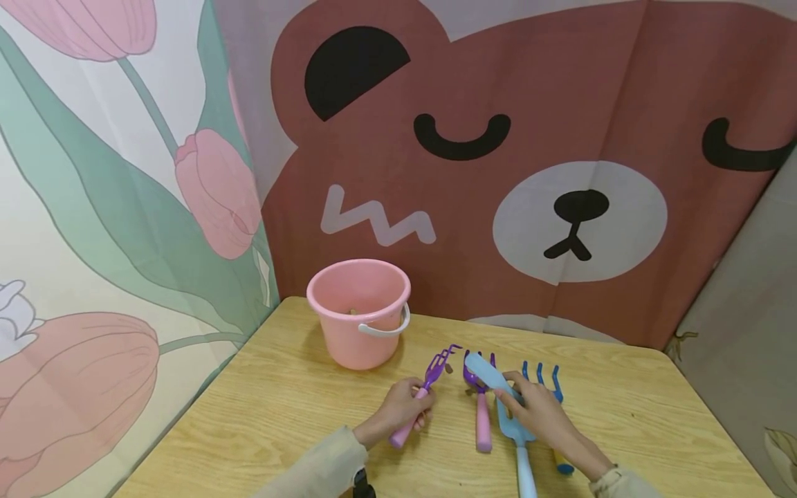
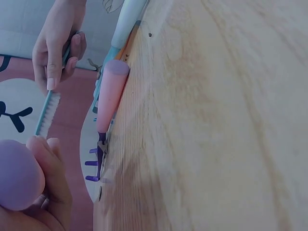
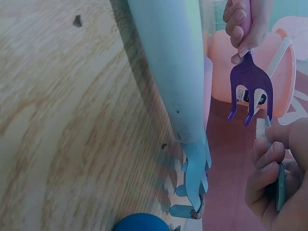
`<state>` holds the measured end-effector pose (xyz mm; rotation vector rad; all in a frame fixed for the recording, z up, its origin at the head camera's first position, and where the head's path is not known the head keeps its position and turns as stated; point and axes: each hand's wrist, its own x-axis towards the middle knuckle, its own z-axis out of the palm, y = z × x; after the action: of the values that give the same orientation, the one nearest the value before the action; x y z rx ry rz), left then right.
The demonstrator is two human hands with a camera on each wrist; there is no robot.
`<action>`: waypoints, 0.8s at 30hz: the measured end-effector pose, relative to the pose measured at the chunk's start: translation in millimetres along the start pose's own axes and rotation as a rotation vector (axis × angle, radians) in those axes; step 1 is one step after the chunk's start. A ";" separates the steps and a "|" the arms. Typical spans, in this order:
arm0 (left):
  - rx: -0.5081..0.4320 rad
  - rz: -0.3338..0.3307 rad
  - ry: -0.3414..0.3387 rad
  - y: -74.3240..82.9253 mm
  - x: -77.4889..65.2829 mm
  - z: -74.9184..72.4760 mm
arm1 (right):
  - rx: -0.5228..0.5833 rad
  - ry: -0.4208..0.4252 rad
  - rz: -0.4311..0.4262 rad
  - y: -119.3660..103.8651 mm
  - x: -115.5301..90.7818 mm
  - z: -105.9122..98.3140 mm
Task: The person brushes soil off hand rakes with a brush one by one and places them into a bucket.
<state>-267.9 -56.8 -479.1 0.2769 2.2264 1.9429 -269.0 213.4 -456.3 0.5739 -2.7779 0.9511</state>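
Above the wooden table (image 1: 268, 422), my left hand (image 1: 400, 405) grips the hand rake (image 1: 432, 377), tines (image 3: 250, 105) beside the brush (image 1: 488, 374) my right hand (image 1: 540, 409) clutches.

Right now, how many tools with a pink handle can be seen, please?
2: the held pink-handled tool, in the left hand, and the lying pink-handled tool, on the table.

Table (image 1: 280, 408): pale wood-grain top, rounded far corners; below the left hand (image 1: 406, 407) and the right hand (image 1: 544, 415). Bear-print hanging (image 1: 560, 104): reddish brown, black closed eyes, pale muzzle, fold creases; beyond both hands. Tulip-print hanging (image 1: 137, 207): pink blooms, green leaves, pale ground; left of the left hand. Grey-beige hanging (image 1: 735, 277): leaf motif low down; right of the right hand. Light: soft, diffuse.
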 end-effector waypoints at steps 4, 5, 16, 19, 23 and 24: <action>-0.020 0.005 0.000 -0.3 0.6 0.2 | 0.001 -0.008 0.000 -0.2 0.0 -0.1; -0.024 0.005 -0.003 -0.4 0.6 0.2 | 0.000 -0.009 -0.001 -0.2 -0.1 -0.1; -0.081 0.010 -0.023 -3.6 0.7 0.2 | 0.000 -0.010 0.001 -0.7 -0.5 0.5; -0.057 0.016 -0.032 -3.7 1.2 -0.1 | 0.000 -0.013 0.000 -1.8 -0.5 0.2; -0.013 0.018 -0.059 -2.8 1.3 -1.0 | 0.002 -0.015 -0.016 -4.3 0.0 -1.1; -0.003 0.019 -0.067 -2.1 1.1 -1.2 | 0.002 -0.016 -0.023 -5.0 0.2 -1.5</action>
<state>-269.3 -57.9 -481.1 0.3584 2.1862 1.9175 -267.2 210.7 -452.4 0.6147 -2.7783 0.9489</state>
